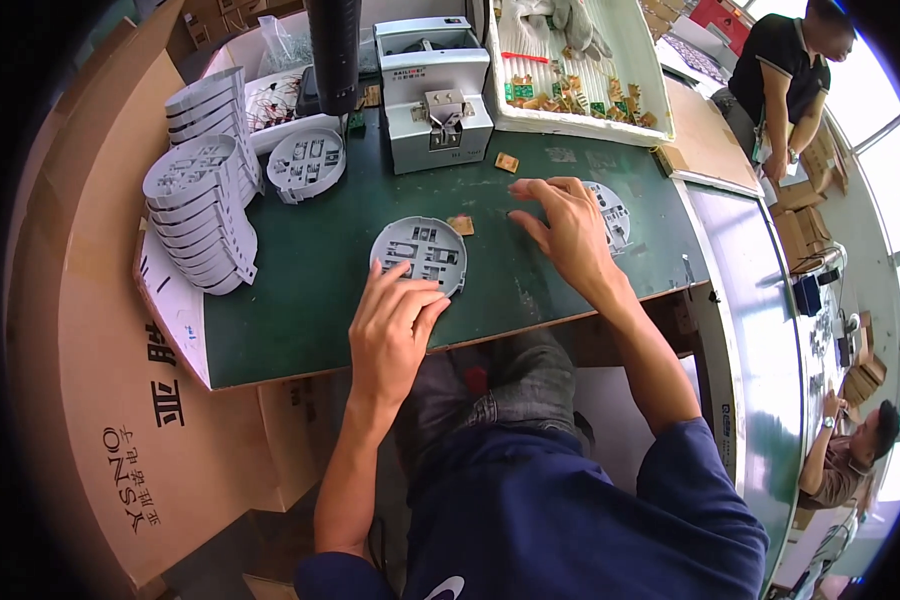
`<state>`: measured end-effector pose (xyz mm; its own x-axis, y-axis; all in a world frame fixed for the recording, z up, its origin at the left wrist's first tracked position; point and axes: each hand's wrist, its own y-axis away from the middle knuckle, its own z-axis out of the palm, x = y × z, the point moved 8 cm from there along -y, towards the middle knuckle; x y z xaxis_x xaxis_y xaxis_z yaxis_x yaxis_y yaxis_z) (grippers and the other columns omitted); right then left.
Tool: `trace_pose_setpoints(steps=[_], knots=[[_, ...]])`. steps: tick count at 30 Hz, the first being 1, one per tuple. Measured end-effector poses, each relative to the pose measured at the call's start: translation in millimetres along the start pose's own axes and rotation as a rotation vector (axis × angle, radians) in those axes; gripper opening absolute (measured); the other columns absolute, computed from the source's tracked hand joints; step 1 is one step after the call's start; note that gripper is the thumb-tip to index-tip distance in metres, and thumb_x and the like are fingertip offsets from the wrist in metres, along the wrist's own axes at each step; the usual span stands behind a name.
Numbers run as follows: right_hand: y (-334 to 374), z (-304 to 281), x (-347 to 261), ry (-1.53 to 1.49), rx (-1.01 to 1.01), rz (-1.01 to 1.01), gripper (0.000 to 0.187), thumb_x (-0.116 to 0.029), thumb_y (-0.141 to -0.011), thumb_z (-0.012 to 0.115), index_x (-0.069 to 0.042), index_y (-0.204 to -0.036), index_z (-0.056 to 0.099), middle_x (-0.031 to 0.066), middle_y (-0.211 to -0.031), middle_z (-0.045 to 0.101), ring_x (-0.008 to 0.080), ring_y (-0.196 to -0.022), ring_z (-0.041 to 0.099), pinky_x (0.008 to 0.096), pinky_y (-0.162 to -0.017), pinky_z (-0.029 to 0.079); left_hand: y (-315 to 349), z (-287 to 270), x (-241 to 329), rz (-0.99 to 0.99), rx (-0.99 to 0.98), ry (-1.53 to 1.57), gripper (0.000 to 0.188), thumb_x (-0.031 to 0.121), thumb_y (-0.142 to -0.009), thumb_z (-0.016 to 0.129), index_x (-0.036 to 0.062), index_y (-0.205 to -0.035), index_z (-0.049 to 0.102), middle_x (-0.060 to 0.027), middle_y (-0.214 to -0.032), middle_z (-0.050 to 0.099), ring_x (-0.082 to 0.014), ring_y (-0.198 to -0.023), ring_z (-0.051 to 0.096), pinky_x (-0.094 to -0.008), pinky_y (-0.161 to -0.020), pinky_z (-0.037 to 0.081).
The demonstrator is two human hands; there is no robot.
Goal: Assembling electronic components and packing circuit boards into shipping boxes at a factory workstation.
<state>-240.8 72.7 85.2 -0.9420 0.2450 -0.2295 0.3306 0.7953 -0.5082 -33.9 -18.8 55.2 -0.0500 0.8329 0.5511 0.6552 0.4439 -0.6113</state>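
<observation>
On the green table (300, 310), a round grey plate (417, 252) is touched at its near edge by the left hand (392, 318). A second disc (613, 212) is partly hidden by the right hand (570, 228), its fingers parted. Grey plates are stacked (195, 215) at left.

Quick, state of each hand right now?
Left hand: fingers on the near edge of a grey round part; whether it grips can't be told.
Right hand: open, thumb apart from fingers, nothing visibly held.
</observation>
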Motion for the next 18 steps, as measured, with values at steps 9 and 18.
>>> trace_pose_setpoints(steps=[9, 18], knots=[[-15.0, 25.9, -27.9, -0.104, -0.128, -0.091, 0.039, -0.015, -0.087, 0.075, -0.01, -0.125, 0.066, 0.0097, -0.097, 0.068, 0.0333, -0.096, 0.06, 0.0406, -0.09, 0.049, 4.4, -6.4, -13.2, -0.057, 0.02, -0.09, 0.014, 0.01, -0.083, 0.079, 0.0056, -0.095, 0.072, -0.0063, -0.101, 0.072, -0.0318, -0.11, 0.066, -0.0511, -0.109, 0.045], [-11.9, 46.5, -17.8, -0.283, -0.173, -0.019, 0.032, -0.015, -0.085, 0.077, -0.007, -0.115, 0.068, 0.0094, -0.093, 0.067, 0.0275, -0.084, 0.062, 0.0379, -0.08, 0.052, -2.6, -23.3, 8.1, -0.015, 0.184, 0.021, 0.033, 0.008, -0.087, 0.076, 0.0047, -0.119, 0.068, -0.0119, -0.114, 0.068, -0.0322, -0.108, 0.067, -0.0438, -0.103, 0.051]])
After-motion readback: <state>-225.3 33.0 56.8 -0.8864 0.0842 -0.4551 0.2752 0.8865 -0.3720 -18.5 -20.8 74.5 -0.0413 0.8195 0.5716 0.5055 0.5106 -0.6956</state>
